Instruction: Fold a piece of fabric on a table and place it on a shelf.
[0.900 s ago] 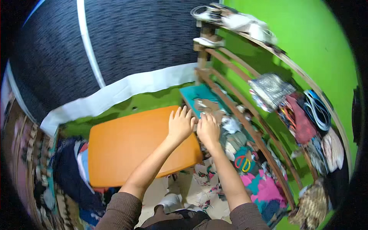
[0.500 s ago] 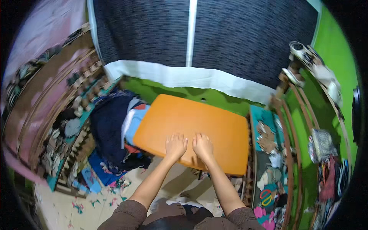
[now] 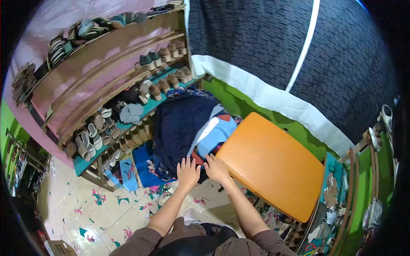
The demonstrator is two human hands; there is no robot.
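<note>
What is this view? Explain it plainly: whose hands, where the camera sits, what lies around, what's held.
No machine here: the bare left hand and right hand belong to the person wearing the camera. It sits on their head, looking down, and its wide lens bends straight edges. Both hands are open, palms down, near the left corner of an orange table; nothing visible is held. Beyond lies a dark cloth pile; shoes line the rack at left, and coloured scraps dot the floor.

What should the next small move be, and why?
Probably ease the left hand forward onto the large dark-navy fabric heap. That hand and the right hand both look open and empty, and the left one points toward the heap's near edge; whether it already touches the cloth is unclear.
</note>
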